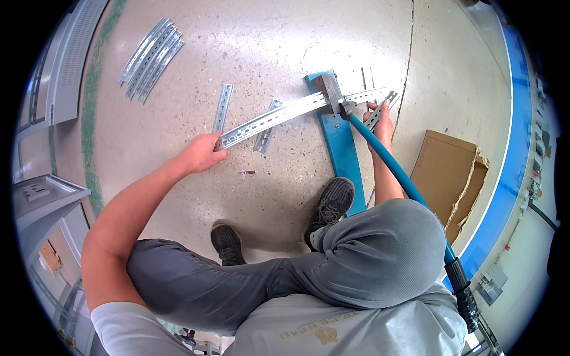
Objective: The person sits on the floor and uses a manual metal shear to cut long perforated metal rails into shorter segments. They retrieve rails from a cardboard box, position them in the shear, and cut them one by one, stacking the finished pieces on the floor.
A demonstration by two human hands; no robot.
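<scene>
My left hand (pixel 205 153) is closed round the near-left end of a long slotted DIN rail (pixel 273 120). From there the rail slants up to the right into the grey metal head (pixel 328 89) of a rail cutter, and a length of rail (pixel 365 95) shows past it. Beyond the head, my right hand (pixel 383 126) grips a short slotted rail piece (pixel 380 111), tilted; some of its fingers are hidden. The cutter's blue base (pixel 343 157) lies on the floor. Its long blue lever (pixel 389 159) passes over my right forearm and beside my right knee.
Several cut rails (pixel 151 59) lie side by side at the far left. Two short rails, one upright in view (pixel 223 107) and one partly under the long rail (pixel 261 139), rest on the floor. A torn cardboard box (pixel 439 163) lies at right. My shoe (pixel 333 202) touches the blue base.
</scene>
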